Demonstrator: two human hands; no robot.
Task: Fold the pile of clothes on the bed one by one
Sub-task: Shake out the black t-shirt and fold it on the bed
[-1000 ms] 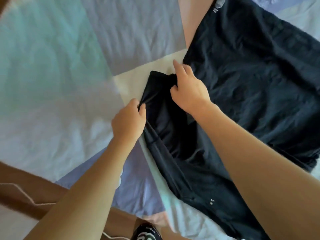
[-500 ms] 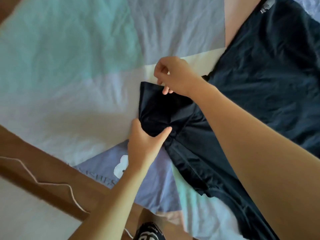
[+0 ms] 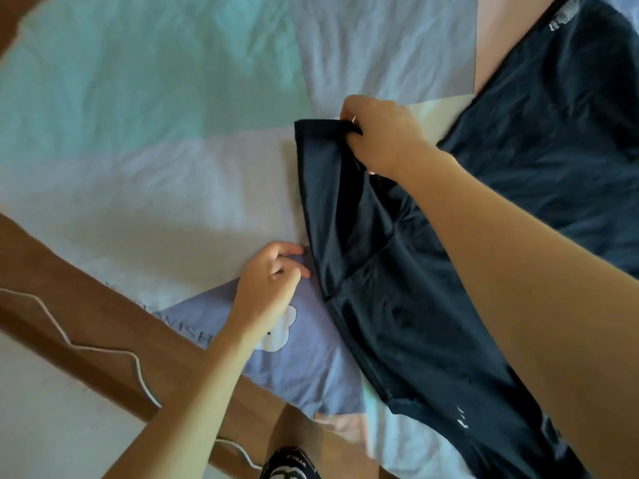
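Pinching the dark shirt (image 3: 432, 305) sleeve hem, right hand (image 3: 383, 136); left hand (image 3: 269, 288) loose.

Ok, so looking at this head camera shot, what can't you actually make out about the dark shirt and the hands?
- Dark navy shirt: its full outline, cut off by the right and bottom edges and crossed by the right forearm.
- Neck label: text too small and blurred.
- Small white mark near the hem: too small to read.
- Right hand: fingertips buried in the sleeve fold.
- Left hand: whether it touches the shirt edge is unclear.
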